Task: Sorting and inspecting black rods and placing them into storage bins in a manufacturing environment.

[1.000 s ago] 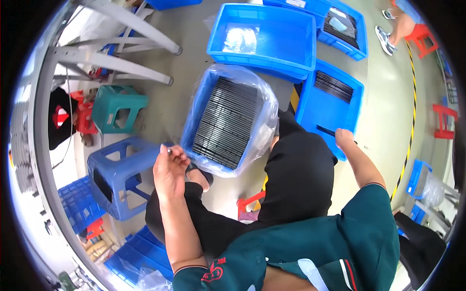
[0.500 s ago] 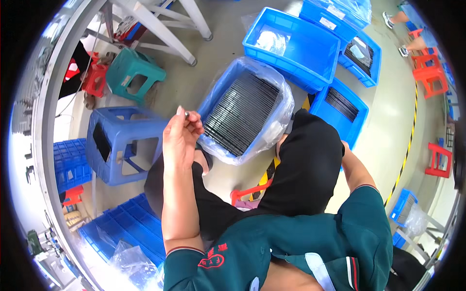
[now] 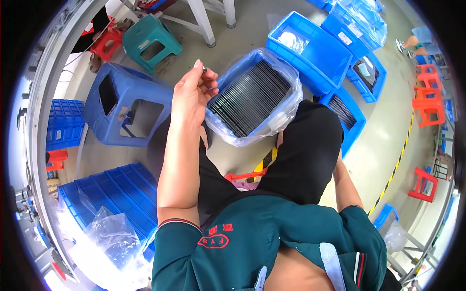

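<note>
My left hand (image 3: 190,94) is raised over my left knee, fingers pinched on a small thin grey part (image 3: 204,70) at the fingertips. Just to its right sits a blue bin (image 3: 228,80) lined with a clear plastic bag, packed with a row of dark thin plates (image 3: 252,97) standing on edge. The bin rests on the floor between my knees. My right forearm (image 3: 345,186) runs forward along my right thigh, and the hand is hidden behind the leg.
A blue plastic stool (image 3: 124,104) stands left of my knee, with a green stool (image 3: 150,36) and a red one (image 3: 107,41) beyond. More blue bins (image 3: 313,48) lie ahead and right. Blue crates (image 3: 116,194) with plastic bags lie lower left. Another person's legs (image 3: 420,36) are far right.
My left hand has lifted with the small part and moved toward the near corner of the lined bin. My right hand, seen earlier by the right-hand blue bin, has dropped behind my thigh.
</note>
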Demonstrator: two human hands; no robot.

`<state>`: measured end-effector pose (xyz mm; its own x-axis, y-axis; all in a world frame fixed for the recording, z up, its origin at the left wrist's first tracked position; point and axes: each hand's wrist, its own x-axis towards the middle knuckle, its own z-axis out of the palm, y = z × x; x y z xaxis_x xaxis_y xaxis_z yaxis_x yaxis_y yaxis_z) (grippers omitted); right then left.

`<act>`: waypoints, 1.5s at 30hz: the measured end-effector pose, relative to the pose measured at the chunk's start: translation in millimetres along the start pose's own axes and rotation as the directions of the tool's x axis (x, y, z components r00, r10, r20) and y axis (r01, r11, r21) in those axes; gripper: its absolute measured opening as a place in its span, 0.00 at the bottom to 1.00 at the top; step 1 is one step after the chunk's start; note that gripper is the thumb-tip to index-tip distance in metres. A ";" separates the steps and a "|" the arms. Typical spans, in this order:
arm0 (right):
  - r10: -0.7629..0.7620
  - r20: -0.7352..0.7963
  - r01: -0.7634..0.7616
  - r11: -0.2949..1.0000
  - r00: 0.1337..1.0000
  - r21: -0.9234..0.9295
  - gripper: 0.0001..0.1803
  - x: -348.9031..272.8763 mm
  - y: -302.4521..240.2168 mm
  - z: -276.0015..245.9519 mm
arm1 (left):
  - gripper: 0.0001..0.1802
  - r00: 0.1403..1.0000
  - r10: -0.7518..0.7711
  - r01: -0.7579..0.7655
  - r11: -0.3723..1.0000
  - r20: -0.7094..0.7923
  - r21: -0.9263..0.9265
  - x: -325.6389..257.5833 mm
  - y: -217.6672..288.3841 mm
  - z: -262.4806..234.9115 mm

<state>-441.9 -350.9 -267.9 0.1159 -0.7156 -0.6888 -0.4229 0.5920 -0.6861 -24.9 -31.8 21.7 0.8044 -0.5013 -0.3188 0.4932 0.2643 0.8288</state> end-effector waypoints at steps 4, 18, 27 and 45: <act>-0.707 0.110 0.647 0.559 0.699 -0.519 0.18 -49.5 -118.8 42.9 | 0.15 1.000 0.001 -0.001 1.000 -0.002 -0.009 -3.4 10.5 -1.8; -0.364 0.857 0.648 0.760 0.364 0.047 0.12 -295.3 -253.6 254.4 | 0.21 0.999 0.036 -0.041 0.940 -0.022 -0.337 21.5 24.8 -31.1; -0.250 0.899 0.541 0.841 0.358 0.018 0.11 -301.1 -230.3 267.2 | 0.20 0.998 0.051 -0.058 0.935 -0.031 -0.351 17.0 15.3 -19.7; -0.086 0.954 0.151 0.987 0.286 0.044 0.09 -298.1 -233.5 264.8 | 0.16 0.941 0.332 -0.337 0.937 -0.068 -0.094 10.3 7.2 9.7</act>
<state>-139.7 -177.7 35.6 0.9273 0.0982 -0.3613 -0.3608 0.4924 -0.7921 -16.3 -43.0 28.8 0.9431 -0.3277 -0.0567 0.2222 0.4942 0.8405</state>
